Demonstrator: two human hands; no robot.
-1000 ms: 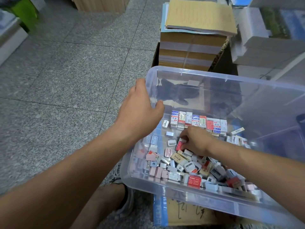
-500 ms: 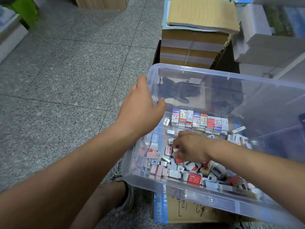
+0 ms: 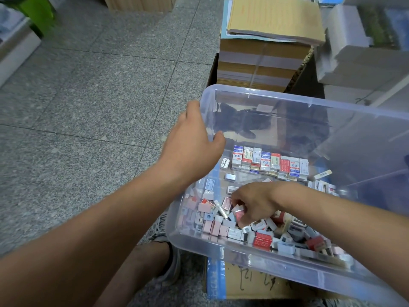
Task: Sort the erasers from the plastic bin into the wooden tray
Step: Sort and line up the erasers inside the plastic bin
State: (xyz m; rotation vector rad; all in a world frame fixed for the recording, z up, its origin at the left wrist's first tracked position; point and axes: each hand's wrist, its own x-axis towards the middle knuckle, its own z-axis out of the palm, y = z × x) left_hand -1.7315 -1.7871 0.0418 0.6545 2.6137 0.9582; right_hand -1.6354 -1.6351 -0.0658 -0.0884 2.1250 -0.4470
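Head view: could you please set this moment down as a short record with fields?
left hand: grips the bin by its left wall, thumb inside
right hand: pinches a pink eraser just over the heap
heap: loose erasers along the bin's near side
row: wrapped erasers lined up further back
tray: not in view
under the bin: cardboard box
behind the bin: paper stack
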